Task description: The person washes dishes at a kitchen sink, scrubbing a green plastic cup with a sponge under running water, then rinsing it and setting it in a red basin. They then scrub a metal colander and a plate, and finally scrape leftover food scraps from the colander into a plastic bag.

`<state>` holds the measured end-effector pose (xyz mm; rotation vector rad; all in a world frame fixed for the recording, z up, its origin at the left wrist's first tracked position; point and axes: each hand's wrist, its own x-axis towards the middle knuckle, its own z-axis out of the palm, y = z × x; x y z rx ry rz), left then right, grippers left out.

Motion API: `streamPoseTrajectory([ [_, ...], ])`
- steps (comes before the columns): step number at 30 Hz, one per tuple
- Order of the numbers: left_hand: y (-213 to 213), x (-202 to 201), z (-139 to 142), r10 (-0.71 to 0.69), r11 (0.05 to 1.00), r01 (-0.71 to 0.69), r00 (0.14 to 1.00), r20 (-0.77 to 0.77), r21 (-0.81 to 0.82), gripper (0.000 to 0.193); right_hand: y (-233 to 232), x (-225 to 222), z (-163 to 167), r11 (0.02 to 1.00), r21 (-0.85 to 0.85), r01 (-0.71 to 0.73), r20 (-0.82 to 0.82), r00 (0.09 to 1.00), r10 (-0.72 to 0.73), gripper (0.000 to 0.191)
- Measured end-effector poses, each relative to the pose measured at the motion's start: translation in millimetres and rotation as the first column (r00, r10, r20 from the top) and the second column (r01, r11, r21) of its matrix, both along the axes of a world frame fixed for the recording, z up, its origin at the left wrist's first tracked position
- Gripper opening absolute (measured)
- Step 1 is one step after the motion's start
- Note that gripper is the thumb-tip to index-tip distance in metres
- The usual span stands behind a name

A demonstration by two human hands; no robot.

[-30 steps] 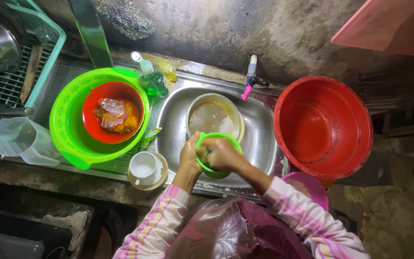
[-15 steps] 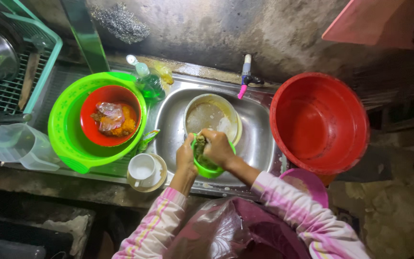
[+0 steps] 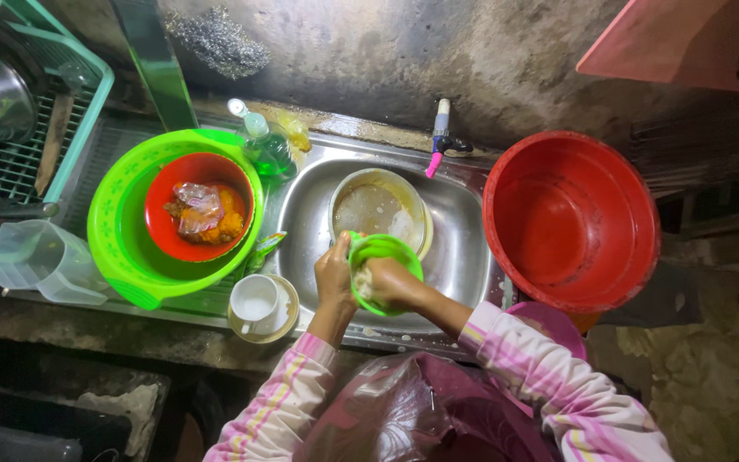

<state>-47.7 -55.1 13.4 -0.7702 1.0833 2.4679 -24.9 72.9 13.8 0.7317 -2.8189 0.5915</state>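
Over the steel sink (image 3: pixel 464 248), the left hand (image 3: pixel 335 275) held the small green bowl (image 3: pixel 384 261) by its rim while the right hand (image 3: pixel 387 282) scrubbed inside, and soapy fingers risked dropping it onto the pot (image 3: pixel 378 210) below.

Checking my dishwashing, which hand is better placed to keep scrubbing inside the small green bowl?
Right. The right hand is already inside the small green bowl, while the left hand grips its rim over the sink, steadying it.
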Motion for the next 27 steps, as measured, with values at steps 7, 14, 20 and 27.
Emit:
streamPoseTrajectory([
  [7, -5.2, 1.9, -28.1, -0.007, 0.983, -0.023, 0.987, -0.163, -0.181, 0.03, -3.8, 5.5, -11.1, 0.933, -0.219, 0.285, 0.222, 0.946, -0.237, 0.016],
  [14, -18.6, -11.6, -32.0, -0.21, 0.97, 0.213, 0.977, 0.037, -0.115, 0.024, -0.5, 7.4, -27.0, 0.969, -0.101, -0.224, -0.108, 0.971, 0.213, 0.017],
  [20, 1.9, 0.3, -26.3, -0.276, 0.883, 0.13, 0.921, -0.276, -0.45, 0.029, -9.5, 11.6, -39.6, 0.956, -0.152, 0.25, 0.434, 0.886, -0.163, 0.018],
  [27, -7.0, -11.6, -43.1, -0.117, 0.963, 0.106, 0.993, -0.031, -0.247, 0.031, 42.2, 26.8, 17.2, 0.896, -0.41, -0.172, 0.172, 0.95, 0.261, 0.031],
])
